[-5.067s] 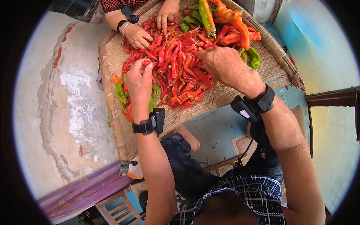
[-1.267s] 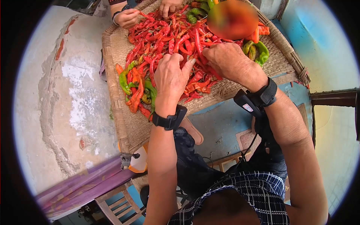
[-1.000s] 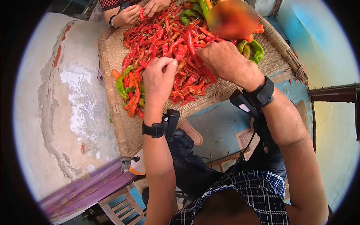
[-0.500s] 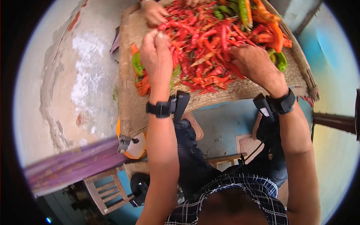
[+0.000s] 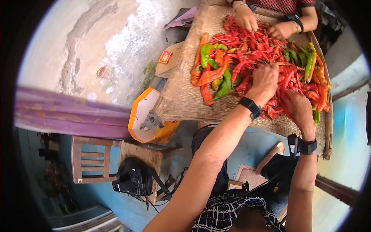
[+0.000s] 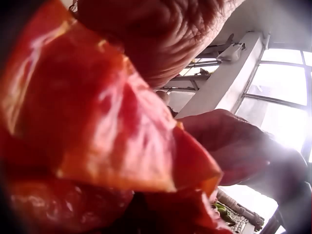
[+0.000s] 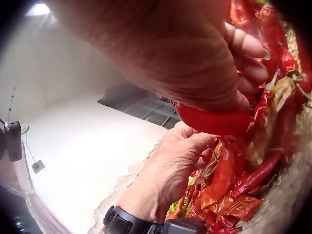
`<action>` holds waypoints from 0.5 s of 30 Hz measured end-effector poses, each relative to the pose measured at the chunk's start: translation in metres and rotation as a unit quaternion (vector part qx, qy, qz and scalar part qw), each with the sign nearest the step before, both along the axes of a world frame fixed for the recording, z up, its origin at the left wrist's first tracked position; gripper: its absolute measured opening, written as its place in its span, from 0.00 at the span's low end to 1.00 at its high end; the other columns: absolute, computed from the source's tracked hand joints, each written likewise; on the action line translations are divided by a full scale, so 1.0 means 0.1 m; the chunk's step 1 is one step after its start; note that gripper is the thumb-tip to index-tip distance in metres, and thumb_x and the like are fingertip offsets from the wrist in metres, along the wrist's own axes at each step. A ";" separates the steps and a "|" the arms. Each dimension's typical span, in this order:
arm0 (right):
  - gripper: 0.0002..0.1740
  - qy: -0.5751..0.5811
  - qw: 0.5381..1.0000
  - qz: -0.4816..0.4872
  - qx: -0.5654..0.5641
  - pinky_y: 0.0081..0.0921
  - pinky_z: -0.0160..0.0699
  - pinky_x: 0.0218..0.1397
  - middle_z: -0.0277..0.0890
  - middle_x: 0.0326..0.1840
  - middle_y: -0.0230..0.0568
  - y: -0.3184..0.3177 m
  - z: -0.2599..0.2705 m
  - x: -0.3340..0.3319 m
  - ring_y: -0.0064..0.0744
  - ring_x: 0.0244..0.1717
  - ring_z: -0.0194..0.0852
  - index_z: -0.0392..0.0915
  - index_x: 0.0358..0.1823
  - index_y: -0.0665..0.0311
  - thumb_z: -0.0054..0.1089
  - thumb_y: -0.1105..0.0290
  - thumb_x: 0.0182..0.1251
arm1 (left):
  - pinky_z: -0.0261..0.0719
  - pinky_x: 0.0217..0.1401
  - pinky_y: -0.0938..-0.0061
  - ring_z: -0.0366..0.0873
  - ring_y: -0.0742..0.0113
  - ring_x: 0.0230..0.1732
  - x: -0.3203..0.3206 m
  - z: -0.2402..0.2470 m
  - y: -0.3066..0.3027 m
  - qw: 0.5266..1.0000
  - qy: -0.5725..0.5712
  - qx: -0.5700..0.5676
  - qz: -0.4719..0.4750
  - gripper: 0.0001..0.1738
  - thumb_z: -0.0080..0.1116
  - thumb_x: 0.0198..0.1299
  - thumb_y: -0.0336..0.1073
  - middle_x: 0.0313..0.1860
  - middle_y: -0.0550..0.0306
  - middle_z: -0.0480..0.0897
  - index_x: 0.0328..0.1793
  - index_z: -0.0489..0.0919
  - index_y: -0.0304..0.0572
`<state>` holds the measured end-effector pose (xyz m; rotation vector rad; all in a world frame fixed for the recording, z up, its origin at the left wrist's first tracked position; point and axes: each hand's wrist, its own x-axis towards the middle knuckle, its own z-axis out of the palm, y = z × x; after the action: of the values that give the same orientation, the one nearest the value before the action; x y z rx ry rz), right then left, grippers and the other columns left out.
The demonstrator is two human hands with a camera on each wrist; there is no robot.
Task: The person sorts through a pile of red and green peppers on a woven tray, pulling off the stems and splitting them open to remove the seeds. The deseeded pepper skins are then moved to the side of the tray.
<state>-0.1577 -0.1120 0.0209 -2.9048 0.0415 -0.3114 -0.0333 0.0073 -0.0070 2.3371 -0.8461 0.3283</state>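
Note:
Red chili peppers (image 5: pixel 251 58) lie in a wide pile on a woven tray (image 5: pixel 185 91). At the near side of the pile is my right hand (image 5: pixel 299 108), its fingers curled round a smooth red chili pepper (image 7: pixel 214 119). Close to its left, my left hand (image 5: pixel 264 81) reaches into the peppers with thumb and fingers bent near a thin dry stem (image 7: pixel 214 153); I cannot tell whether it grips one. Large blurred red pepper (image 6: pixel 97 112) skin fills much of the left wrist view, with my right hand (image 6: pixel 234 141) behind it.
Across the tray another person's two hands (image 5: pixel 246 17) touch the pile. Green and orange peppers (image 5: pixel 214 71) lie at the left; more long peppers (image 5: pixel 320 73) at the right. An orange-edged box (image 5: pixel 148 116) and a wooden chair (image 5: pixel 141 154) with a black bag (image 5: pixel 133 176) stand left.
The head view has swung left, bringing the chair and box into sight. My left hand, earlier pinching a red pepper at the pile's left, has come over beside my right hand.

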 end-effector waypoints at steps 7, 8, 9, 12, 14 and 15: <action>0.11 0.035 0.999 -0.008 0.008 0.44 0.75 0.39 0.79 0.34 0.55 0.00 0.02 0.04 0.56 0.39 0.77 0.77 0.43 0.65 0.60 0.69 0.61 | 0.79 0.38 0.52 0.81 0.41 0.38 -0.08 0.21 0.13 0.997 0.015 -0.068 -0.030 0.08 0.52 0.56 0.28 0.33 0.38 0.81 0.41 0.73 0.34; 0.11 0.041 0.999 -0.013 0.005 0.44 0.75 0.39 0.79 0.34 0.54 0.00 0.01 0.04 0.56 0.39 0.77 0.77 0.43 0.65 0.60 0.69 0.61 | 0.79 0.39 0.52 0.81 0.41 0.38 -0.08 0.26 0.15 0.995 0.019 -0.088 -0.037 0.07 0.52 0.56 0.28 0.33 0.38 0.80 0.41 0.73 0.34; 0.07 0.019 1.000 0.000 0.007 0.48 0.74 0.38 0.77 0.32 0.55 0.04 0.04 0.03 0.59 0.39 0.76 0.73 0.38 0.63 0.57 0.69 0.62 | 0.78 0.38 0.52 0.80 0.40 0.36 -0.09 0.33 0.17 0.994 0.031 -0.097 -0.036 0.08 0.54 0.55 0.27 0.33 0.38 0.80 0.40 0.71 0.33; 0.08 0.016 0.999 0.006 0.028 0.47 0.73 0.39 0.77 0.33 0.56 0.04 0.05 0.02 0.59 0.39 0.76 0.73 0.38 0.64 0.57 0.69 0.61 | 0.77 0.37 0.50 0.80 0.39 0.35 0.00 0.33 0.18 0.975 0.022 -0.221 -0.033 0.09 0.56 0.54 0.27 0.31 0.39 0.80 0.40 0.70 0.34; 0.09 0.017 0.999 0.016 0.030 0.46 0.74 0.39 0.78 0.35 0.56 0.00 0.00 0.04 0.58 0.39 0.76 0.75 0.40 0.65 0.58 0.69 0.61 | 0.77 0.39 0.50 0.78 0.38 0.38 0.14 0.40 0.24 0.975 0.040 -0.219 -0.017 0.11 0.57 0.55 0.28 0.34 0.38 0.79 0.42 0.70 0.34; 0.09 0.014 0.999 0.016 0.032 0.46 0.74 0.39 0.78 0.35 0.56 -0.01 -0.01 0.05 0.58 0.39 0.77 0.75 0.41 0.65 0.58 0.69 0.61 | 0.77 0.40 0.50 0.77 0.38 0.41 0.21 0.43 0.28 0.963 -0.075 -0.250 0.064 0.12 0.58 0.55 0.29 0.37 0.39 0.78 0.44 0.70 0.33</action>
<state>-0.1530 -0.1126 0.0199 -2.8441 0.0103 -0.2607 -0.0118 0.0349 0.0364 1.9103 -0.5934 0.6955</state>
